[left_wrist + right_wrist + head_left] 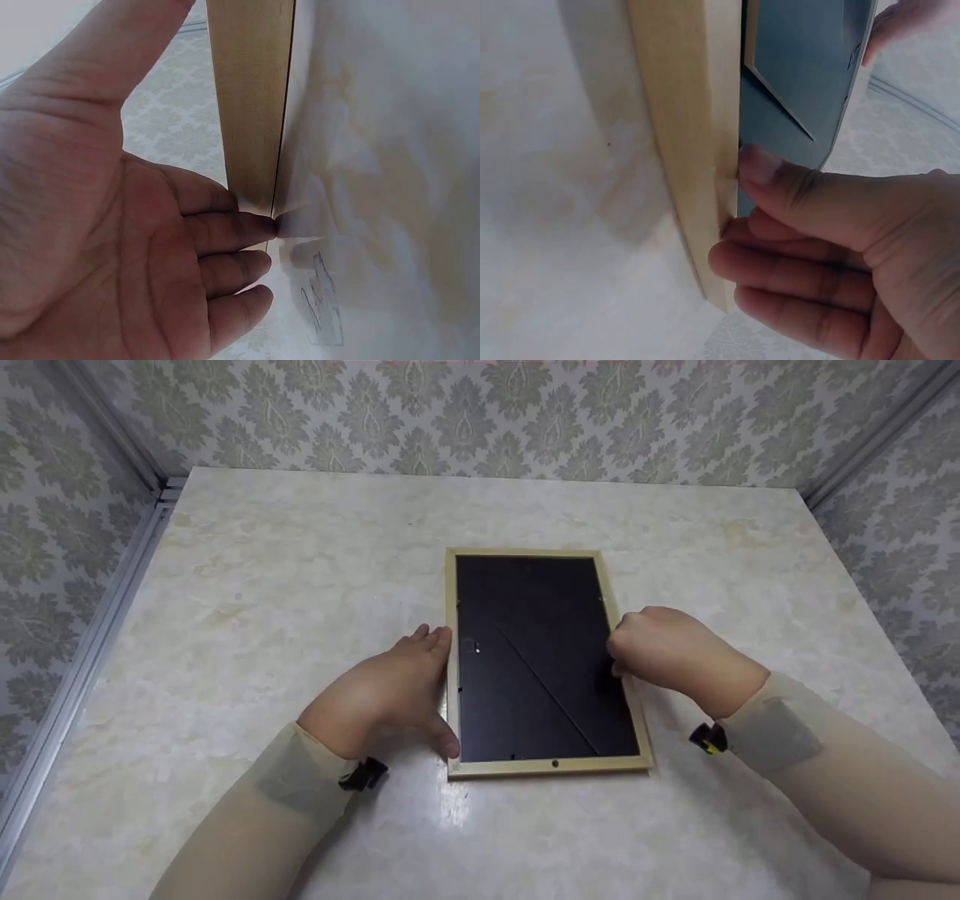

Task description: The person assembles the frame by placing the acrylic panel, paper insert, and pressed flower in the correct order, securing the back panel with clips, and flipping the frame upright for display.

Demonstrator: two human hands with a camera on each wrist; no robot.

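A picture frame (551,767) with a light wooden border lies on its face, its black backing board (502,712) upward. My left hand (382,686) has its fingers straight along the frame's left edge, the thumb at the near left corner. In the left wrist view, those fingertips touch the wooden side (251,105). At the right edge my right hand (671,649) is curled. The right wrist view shows its thumb (761,165) at the border's inner edge and its bent fingers (780,270) against the wood, gripping the frame there. Small dark tabs (513,757) dot the border's inner edge.
The frame lies on a pale marbled table (285,570). Patterned wall panels (465,420) rise behind and at both sides, joined by metal rails (112,592). A thin diagonal line (544,686) crosses the backing board. Each wrist wears a band with a black clip (364,774).
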